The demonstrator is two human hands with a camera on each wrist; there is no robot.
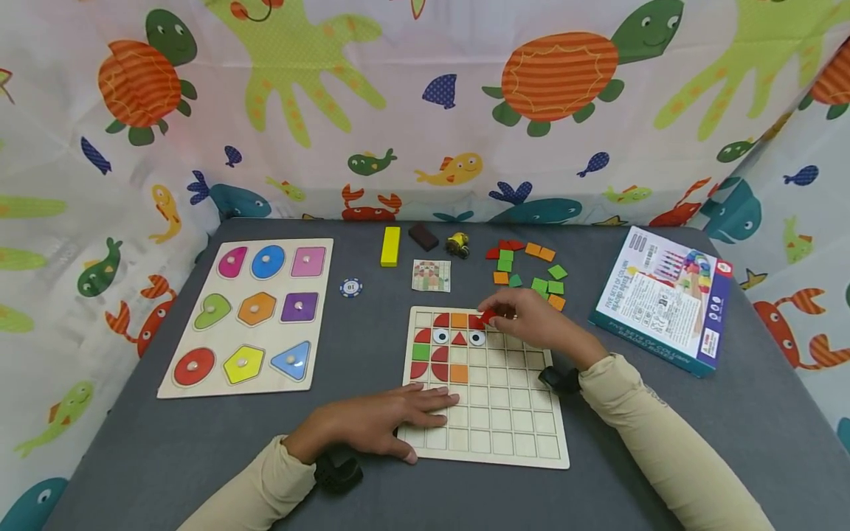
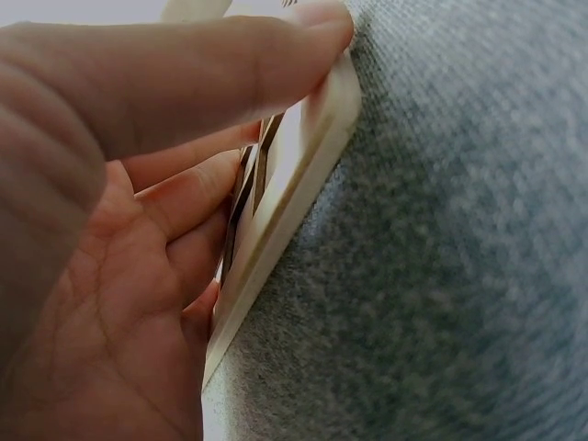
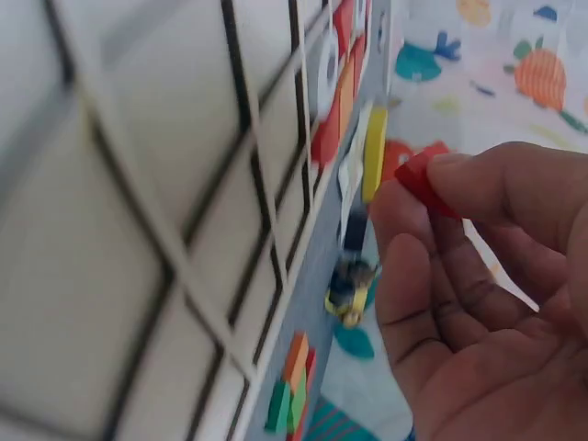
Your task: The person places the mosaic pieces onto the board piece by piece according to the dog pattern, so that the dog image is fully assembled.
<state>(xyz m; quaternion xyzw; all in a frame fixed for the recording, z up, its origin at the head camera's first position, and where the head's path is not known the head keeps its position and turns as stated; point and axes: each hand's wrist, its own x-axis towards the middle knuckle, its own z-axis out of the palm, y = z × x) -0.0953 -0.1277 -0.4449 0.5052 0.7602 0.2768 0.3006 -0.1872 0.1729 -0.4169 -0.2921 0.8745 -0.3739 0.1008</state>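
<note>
A wooden grid board (image 1: 518,442) lies in front of me, its upper left cells filled with red, orange and green tiles and two eye tiles (image 1: 440,337). My right hand (image 1: 531,318) pinches a small red tile (image 3: 424,176) between thumb and fingers, just above the board's top rows; the tile's full shape is partly hidden. My left hand (image 1: 392,417) lies flat with fingers spread on the board's lower left edge, the thumb at its front corner. In the left wrist view the thumb and fingers touch the board's rim (image 2: 303,175).
Loose coloured tiles (image 1: 539,285) are scattered behind the board. A pattern card (image 1: 431,276), yellow block (image 1: 390,246), dark block (image 1: 423,237), small bee figure (image 1: 457,245) and poker chip (image 1: 350,287) lie nearby. A shape puzzle (image 1: 252,354) is left; a box (image 1: 664,295) stands right.
</note>
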